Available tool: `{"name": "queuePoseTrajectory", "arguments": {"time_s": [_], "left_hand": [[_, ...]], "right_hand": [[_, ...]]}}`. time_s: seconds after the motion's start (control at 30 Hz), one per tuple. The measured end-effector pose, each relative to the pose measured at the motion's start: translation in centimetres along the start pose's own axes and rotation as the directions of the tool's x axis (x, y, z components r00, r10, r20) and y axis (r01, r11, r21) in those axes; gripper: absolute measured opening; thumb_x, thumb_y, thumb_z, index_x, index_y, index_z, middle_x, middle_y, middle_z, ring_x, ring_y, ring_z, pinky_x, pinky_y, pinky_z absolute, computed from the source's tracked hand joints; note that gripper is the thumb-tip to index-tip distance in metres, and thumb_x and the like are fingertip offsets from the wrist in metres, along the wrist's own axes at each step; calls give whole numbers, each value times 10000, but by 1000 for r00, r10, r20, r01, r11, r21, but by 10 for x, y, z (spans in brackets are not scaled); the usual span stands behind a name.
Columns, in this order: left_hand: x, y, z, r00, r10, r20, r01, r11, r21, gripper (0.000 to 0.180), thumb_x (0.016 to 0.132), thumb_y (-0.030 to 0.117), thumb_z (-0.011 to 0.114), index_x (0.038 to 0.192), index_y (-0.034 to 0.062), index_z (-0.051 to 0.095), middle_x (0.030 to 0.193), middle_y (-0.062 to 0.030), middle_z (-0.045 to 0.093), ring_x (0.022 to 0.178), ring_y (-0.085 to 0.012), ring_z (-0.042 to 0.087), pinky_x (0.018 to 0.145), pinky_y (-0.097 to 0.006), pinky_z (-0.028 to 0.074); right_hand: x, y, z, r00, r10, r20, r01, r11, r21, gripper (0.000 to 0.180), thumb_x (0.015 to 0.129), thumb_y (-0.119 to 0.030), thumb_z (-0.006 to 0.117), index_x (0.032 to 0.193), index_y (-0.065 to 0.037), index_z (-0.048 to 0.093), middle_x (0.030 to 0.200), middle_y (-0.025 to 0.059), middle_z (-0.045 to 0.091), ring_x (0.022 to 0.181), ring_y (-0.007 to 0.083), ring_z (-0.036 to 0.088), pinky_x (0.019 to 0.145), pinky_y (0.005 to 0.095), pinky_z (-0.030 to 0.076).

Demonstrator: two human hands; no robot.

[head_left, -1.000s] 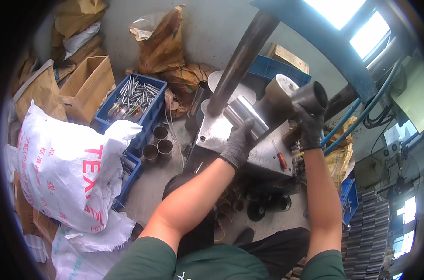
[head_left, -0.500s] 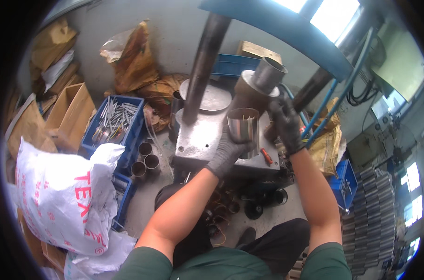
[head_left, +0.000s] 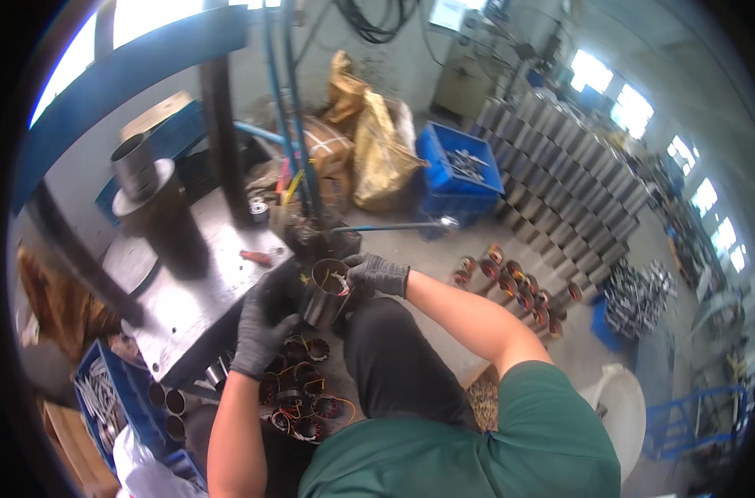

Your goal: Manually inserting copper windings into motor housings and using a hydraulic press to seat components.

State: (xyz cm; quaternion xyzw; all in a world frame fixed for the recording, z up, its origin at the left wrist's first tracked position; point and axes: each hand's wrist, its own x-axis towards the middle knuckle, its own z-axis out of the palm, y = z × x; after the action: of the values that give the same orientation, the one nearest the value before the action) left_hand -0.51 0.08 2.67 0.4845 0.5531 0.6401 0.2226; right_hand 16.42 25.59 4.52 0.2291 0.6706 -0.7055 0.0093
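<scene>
A shiny metal tube (head_left: 321,309) stands tilted between my hands, beside the press table's front corner, with pale and yellowish wire bits showing inside its mouth. My right hand (head_left: 379,274), in a dark grey glove, pinches the tube's rim from the right. At the tube's left side is my left hand (head_left: 263,332), gloved too, thumb and fingers apart; its fingertips are dark and blurred, and whether they touch the tube is unclear. Below lie several copper-wound rings (head_left: 307,390) with coloured wires.
The press table (head_left: 178,311) carries a thick post (head_left: 176,232) topped by a metal sleeve (head_left: 134,170), plus a red-handled tool (head_left: 255,257). A blue bar (head_left: 386,227) juts out to the right. Beyond are a blue crate (head_left: 460,170), stacked metal tubes (head_left: 560,183) and more wound rings (head_left: 510,282).
My view has swung right. The tube has moved from over the press table to beside its front corner. My right hand has come onto its rim, while the left has loosened its hold.
</scene>
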Motion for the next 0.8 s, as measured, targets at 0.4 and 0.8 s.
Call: {"name": "queuePoseTrajectory", "arguments": {"time_s": [0.4,0.8], "left_hand": [[-68,-16,-9,901,-381,209,152,728,669,628,788,128,837,1352,31,578,1298,-202,592,1199,-373,614,1035,-426,522],[-86,-38,1,771,-555,314,209,686,697,592,817,72,803,1360,-1,579,1267,-179,652,1148,-286,679,1009,-364,547]], "right_hand": [[-136,301,-148,550,469,-691,12,823,568,90,882,-175,607,818,-113,605,603,32,552,439,151,478,392,325,363],[-344,326,-252,-317,289,-903,698,716,-16,153,853,-70,663,1005,-53,654,612,34,608,440,138,542,406,282,414]]}}
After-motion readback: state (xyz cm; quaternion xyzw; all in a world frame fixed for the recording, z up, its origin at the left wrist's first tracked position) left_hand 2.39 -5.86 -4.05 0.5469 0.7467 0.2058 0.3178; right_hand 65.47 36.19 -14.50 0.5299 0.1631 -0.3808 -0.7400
